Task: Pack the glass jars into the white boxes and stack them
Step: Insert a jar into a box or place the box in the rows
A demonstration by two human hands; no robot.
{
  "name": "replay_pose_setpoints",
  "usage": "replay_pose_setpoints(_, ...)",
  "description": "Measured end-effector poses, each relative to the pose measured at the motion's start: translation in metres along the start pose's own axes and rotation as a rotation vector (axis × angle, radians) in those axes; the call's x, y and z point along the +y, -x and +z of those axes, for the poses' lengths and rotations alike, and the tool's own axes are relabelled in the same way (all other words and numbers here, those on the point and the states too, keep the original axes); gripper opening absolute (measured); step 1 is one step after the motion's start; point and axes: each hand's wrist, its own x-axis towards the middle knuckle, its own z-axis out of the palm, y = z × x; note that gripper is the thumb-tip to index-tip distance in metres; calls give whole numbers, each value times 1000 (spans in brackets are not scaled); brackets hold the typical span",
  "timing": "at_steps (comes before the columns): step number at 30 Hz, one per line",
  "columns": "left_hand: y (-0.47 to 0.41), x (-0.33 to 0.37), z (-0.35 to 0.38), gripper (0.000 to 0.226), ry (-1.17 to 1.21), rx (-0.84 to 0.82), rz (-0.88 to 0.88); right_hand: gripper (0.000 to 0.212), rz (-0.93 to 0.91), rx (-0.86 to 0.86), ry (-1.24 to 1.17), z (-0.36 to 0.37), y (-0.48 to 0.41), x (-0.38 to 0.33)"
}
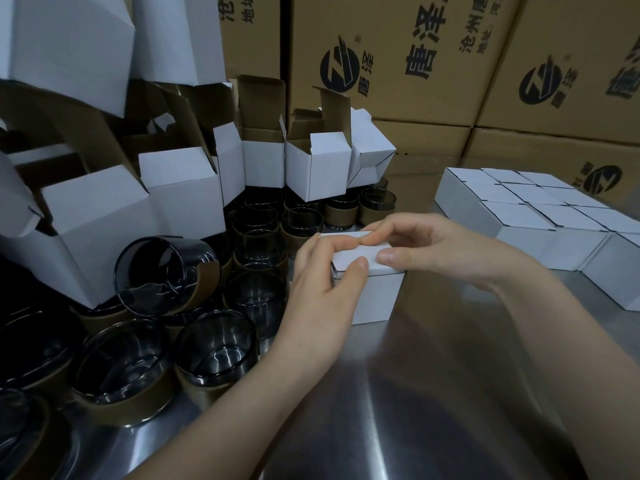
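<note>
A small white box [375, 299] stands on the steel table in the middle. Both my hands are on its top flap. My left hand [318, 282] curls round its left edge, with the thumb on the lid. My right hand [429, 247] presses thumb and fingers on the lid from the right. Several dark glass jars [214, 348] with brown paper bands stand to the left; one jar [162, 275] lies tilted on the others. What the box holds is hidden.
Open empty white boxes [311, 168] are piled at the left and back, over the jars. Closed white boxes [540, 216] sit packed in rows at the right. Brown printed cartons [398, 57] form a wall behind. Bare steel table [415, 410] lies in front.
</note>
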Motion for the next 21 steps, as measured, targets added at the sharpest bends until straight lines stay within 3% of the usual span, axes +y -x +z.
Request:
replay_pose_setpoints(11, -2, 2, 1, 23, 29, -14, -63, 36, 32, -21, 31, 1, 0, -2)
replay_pose_setpoints(21, -3, 9, 0, 30, 87, -13, -163, 29, 30, 5, 138, 6, 0, -3)
